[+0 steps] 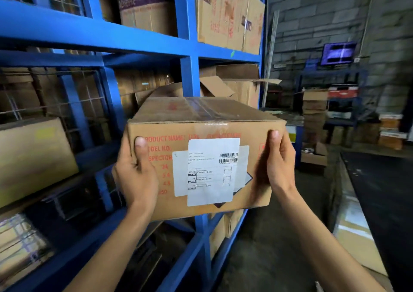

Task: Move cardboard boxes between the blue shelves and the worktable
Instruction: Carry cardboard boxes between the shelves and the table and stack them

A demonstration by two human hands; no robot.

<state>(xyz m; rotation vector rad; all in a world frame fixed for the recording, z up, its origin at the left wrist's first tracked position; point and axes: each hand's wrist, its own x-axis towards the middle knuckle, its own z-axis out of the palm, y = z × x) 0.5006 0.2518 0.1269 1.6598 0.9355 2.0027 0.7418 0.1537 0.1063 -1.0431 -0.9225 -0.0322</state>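
- You hold the box [201, 153] in mid-air at frame centre, just in front of the blue shelves [185, 52]; left hand [136, 175] and right hand [279, 164] are clamped on its two ends.
- Whether it is coming off or going onto the shelves cannot be told.
- Next, keep it level and clear the upright post.
- The dark tabletop [384, 197] sits lower right; a brick wall [312, 16] and a screen [338, 53] fill the upper right.

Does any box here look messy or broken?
Yes. The brown cardboard box with open flaps on the blue metal shelf has flaps sticking up, bent and crooked. The taped brown cardboard box between the left hand and right hand looks whole.
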